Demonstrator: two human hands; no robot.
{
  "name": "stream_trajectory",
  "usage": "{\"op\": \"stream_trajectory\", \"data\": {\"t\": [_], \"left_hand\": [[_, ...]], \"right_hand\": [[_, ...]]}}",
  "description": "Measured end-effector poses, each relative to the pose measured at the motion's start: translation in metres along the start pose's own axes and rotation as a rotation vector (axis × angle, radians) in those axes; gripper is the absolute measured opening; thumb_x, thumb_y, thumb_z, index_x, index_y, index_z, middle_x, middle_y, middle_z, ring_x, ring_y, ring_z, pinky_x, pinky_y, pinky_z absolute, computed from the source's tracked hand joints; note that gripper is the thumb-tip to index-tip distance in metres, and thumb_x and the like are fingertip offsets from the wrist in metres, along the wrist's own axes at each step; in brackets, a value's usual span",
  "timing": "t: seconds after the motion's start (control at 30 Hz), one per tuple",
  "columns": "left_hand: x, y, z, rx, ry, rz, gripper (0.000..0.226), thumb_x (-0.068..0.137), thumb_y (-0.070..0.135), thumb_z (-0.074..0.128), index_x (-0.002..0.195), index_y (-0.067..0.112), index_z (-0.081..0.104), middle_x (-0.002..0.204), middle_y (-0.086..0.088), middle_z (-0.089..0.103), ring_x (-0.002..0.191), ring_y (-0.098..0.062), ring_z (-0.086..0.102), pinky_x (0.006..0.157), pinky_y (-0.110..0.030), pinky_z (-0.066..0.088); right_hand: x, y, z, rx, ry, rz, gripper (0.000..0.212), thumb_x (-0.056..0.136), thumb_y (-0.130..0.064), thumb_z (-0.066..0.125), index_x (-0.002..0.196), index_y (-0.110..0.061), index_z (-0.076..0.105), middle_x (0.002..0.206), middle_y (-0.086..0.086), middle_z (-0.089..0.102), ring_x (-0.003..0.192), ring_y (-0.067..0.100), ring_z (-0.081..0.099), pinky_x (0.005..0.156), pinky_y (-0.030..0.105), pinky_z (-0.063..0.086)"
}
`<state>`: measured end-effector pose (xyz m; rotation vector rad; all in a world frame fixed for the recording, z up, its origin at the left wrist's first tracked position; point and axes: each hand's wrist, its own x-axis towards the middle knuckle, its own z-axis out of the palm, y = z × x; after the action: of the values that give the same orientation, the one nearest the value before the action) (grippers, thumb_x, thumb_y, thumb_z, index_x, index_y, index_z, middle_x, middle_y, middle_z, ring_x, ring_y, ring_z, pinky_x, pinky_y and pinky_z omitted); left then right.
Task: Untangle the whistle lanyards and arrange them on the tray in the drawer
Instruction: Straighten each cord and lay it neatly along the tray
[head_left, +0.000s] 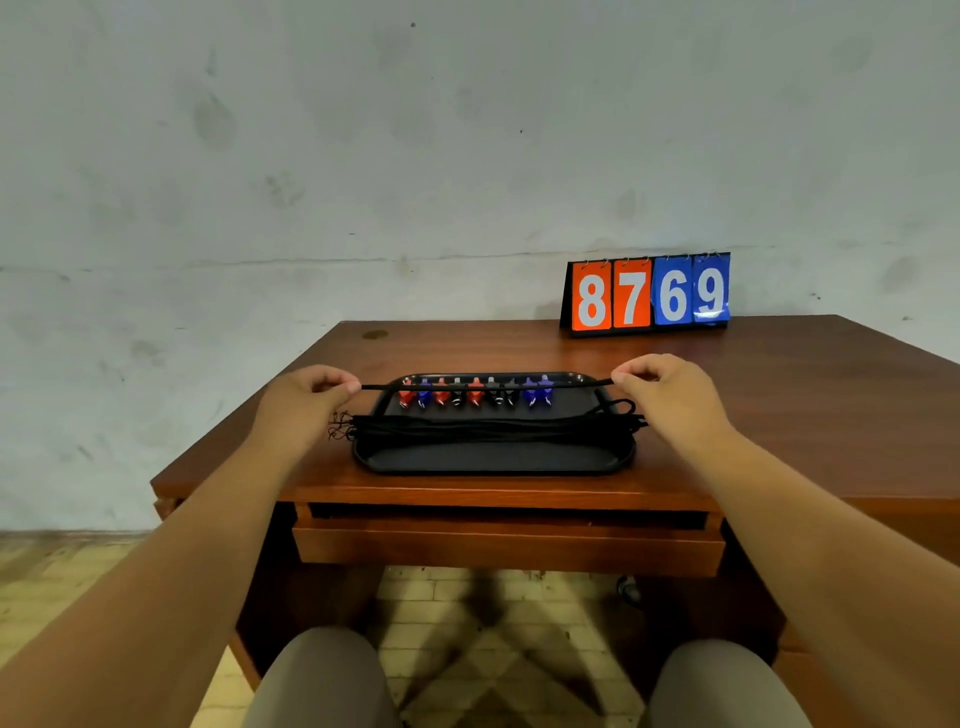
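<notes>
Knees (322, 675) are seen nearest. A black cord (485, 386) is pinched taut between left hand (304, 397) and right hand (670, 387), over whistles (475, 392) on the tray (493, 460). Laying it down seems next; the drawer (506, 548) looks shut.

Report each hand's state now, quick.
Left hand: closed, pinching one end of the black lanyard cord.
Right hand: closed, pinching the cord's other end.

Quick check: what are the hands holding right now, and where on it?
A black lanyard cord, stretched taut over the tray: left hand pinches its left end, right hand its right end.
</notes>
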<state>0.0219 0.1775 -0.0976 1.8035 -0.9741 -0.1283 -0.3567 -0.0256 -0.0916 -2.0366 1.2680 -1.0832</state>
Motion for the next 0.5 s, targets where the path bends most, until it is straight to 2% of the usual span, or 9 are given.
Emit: {"op": "stream_trajectory", "data": {"t": [0.1, 0.23, 0.3, 0.4, 0.5], "left_hand": [[-0.005, -0.005, 0.008, 0.038, -0.010, -0.017, 0.006, 0.100, 0.034, 0.075, 0.097, 0.033, 0.080, 0.103, 0.016, 0.074, 0.099, -0.006, 0.065, 0.091, -0.032, 0.047], [-0.007, -0.014, 0.014, 0.029, -0.022, -0.063, 0.009, 0.101, 0.035, 0.074, 0.099, 0.032, 0.082, 0.105, 0.014, 0.075, 0.101, -0.009, 0.065, 0.094, -0.036, 0.048], [-0.007, -0.019, 0.017, 0.012, -0.023, -0.063, 0.009, 0.100, 0.034, 0.075, 0.096, 0.031, 0.083, 0.104, 0.012, 0.077, 0.102, -0.012, 0.068, 0.096, -0.038, 0.051], [-0.007, -0.022, 0.019, 0.041, -0.037, -0.046, 0.008, 0.099, 0.033, 0.077, 0.095, 0.029, 0.083, 0.105, 0.011, 0.079, 0.105, -0.013, 0.070, 0.098, -0.037, 0.051], [-0.007, -0.023, 0.020, 0.108, -0.048, -0.025, 0.008, 0.099, 0.036, 0.076, 0.098, 0.031, 0.083, 0.109, 0.011, 0.078, 0.108, -0.013, 0.069, 0.100, -0.037, 0.051]], "right_hand": [[-0.007, 0.010, 0.007, -0.026, -0.017, 0.009, 0.010, 0.103, -0.031, 0.068, 0.103, -0.033, 0.078, 0.106, -0.013, 0.070, 0.101, 0.008, 0.063, 0.088, 0.029, 0.047], [-0.015, 0.022, 0.010, -0.007, -0.035, 0.030, 0.010, 0.102, -0.030, 0.070, 0.094, -0.031, 0.076, 0.095, -0.022, 0.065, 0.087, 0.000, 0.060, 0.080, 0.027, 0.044], [-0.016, 0.028, 0.012, -0.007, -0.027, 0.018, 0.011, 0.101, -0.031, 0.071, 0.093, -0.031, 0.078, 0.098, -0.020, 0.067, 0.090, -0.001, 0.061, 0.084, 0.029, 0.044], [-0.012, 0.033, 0.014, -0.015, -0.014, 0.021, 0.011, 0.099, -0.034, 0.071, 0.092, -0.033, 0.079, 0.105, -0.016, 0.067, 0.101, 0.008, 0.063, 0.090, 0.033, 0.046], [-0.012, 0.034, 0.014, -0.017, -0.015, 0.050, 0.010, 0.099, -0.036, 0.070, 0.094, -0.034, 0.079, 0.105, -0.014, 0.066, 0.097, 0.009, 0.064, 0.085, 0.032, 0.049]]}}
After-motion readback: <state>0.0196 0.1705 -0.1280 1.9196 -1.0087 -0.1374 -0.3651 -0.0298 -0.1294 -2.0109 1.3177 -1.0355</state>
